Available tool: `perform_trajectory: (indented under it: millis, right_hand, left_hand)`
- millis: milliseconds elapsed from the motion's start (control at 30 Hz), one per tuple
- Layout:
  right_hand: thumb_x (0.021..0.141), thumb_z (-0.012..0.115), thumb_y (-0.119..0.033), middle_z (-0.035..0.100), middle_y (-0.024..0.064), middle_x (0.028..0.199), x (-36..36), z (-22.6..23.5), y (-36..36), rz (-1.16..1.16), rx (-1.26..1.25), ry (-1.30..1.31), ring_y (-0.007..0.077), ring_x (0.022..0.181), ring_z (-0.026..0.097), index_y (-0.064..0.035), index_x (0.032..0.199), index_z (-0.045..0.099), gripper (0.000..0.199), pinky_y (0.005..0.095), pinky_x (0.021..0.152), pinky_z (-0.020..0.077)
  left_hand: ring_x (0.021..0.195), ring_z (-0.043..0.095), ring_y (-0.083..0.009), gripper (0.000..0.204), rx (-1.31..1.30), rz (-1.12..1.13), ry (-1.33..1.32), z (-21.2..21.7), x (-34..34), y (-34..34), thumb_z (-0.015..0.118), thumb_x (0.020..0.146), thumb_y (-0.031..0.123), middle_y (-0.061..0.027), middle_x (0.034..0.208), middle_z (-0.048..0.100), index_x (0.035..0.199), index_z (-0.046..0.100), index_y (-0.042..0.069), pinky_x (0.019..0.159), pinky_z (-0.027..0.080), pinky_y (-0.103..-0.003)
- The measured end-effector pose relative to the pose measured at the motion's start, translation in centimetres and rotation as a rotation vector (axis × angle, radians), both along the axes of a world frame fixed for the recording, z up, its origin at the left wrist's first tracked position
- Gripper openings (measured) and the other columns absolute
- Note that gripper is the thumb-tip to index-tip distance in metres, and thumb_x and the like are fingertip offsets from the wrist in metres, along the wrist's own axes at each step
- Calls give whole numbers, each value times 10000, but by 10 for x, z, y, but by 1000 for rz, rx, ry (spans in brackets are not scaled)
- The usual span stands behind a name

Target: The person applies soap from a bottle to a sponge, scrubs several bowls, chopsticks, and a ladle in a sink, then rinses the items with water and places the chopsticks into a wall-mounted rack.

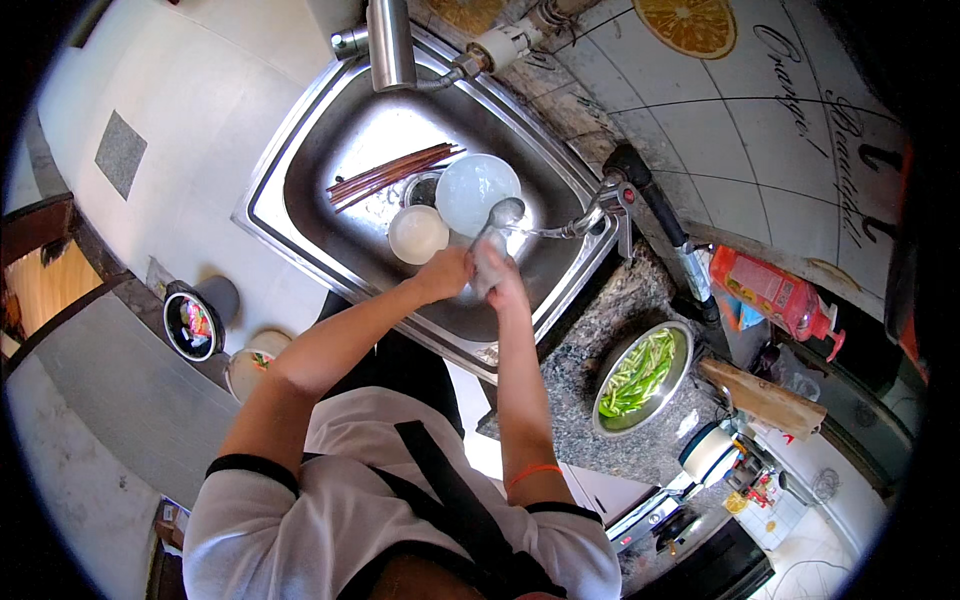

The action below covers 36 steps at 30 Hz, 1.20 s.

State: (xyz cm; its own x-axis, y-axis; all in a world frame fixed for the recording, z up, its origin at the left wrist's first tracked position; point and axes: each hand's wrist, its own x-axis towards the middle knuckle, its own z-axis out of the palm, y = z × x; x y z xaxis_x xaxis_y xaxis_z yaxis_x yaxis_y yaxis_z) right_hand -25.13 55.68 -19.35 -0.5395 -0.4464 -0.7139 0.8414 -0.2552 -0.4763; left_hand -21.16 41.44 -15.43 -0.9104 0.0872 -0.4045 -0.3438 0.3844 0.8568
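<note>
Left hand (445, 274): fingers clasped round the handle of a metal spoon (507, 212), over the sink (310, 172)
Right hand (507, 284): fingers gripping a blurred pale cloth (485, 265), over the sink
Bowls (474, 185): two, inside the sink
Brown chopsticks (392, 174): also inside the sink

Silver all round the sink (340, 150), and reddish-brown chopsticks (395, 176) at eleven o'clock! Milky white for the large bowl (470, 190) at twelve, creamier on the small bowl (418, 237) towards ten-thirty. Now three o'clock: coral-red pump bottle (760, 288)! At four, bright and pale green vegetable strips (638, 375), silver basin (683, 350), grey-black speckled granite bench (625, 457). One o'clock, white tiles (665, 125), orange-slice print (690, 24)!
</note>
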Motion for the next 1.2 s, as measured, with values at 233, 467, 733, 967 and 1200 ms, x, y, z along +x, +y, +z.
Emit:
perform_trajectory:
  millis: [233, 467, 733, 967, 1200]
  right_hand:
    - [753, 586, -244, 386, 136, 1142, 0, 37, 7, -16, 632, 368, 199, 985, 423, -38, 1211, 234, 613, 305, 783, 387]
    - [797, 492, -283, 513, 74, 927, -50, 8, -13, -145, 956, 437, 212, 810, 500, -71, 1122, 369, 407, 355, 676, 404]
    - [788, 495, -274, 549, 50, 689, -87, 14, -10, 119, 579, 59, 198, 651, 535, -18, 743, 540, 264, 334, 577, 439]
    - [839, 439, -237, 578, 33, 830, -76, 11, -4, -541, 206, -152, 167, 745, 549, -82, 863, 528, 181, 321, 641, 467]
    - [830, 423, -345, 551, 28, 811, -57, 43, -15, -490, 101, 24, 151, 744, 530, -86, 822, 512, 274, 308, 674, 454]
  left_hand:
    - [704, 553, -347, 211, -267, -23, -42, 30, -12, 0, 359, 829, 186, -187, 713, 554, 851, 451, -2, 624, 441, -426]
    - [682, 584, -267, 142, -480, -202, 137, 33, 1, 7, 375, 822, 152, -142, 713, 571, 825, 440, 26, 571, 467, -368]
    - [662, 564, -300, 203, -410, -156, 248, 36, 1, -36, 405, 826, 224, -148, 707, 568, 807, 463, 30, 563, 451, -389]
    - [670, 545, -326, 203, -303, -110, 258, 10, -18, -40, 417, 824, 231, -161, 705, 559, 778, 491, 47, 577, 428, -408]
    - [591, 500, -212, 172, 103, -17, 267, -14, -40, -24, 459, 816, 187, -97, 640, 511, 800, 500, 21, 555, 393, -313]
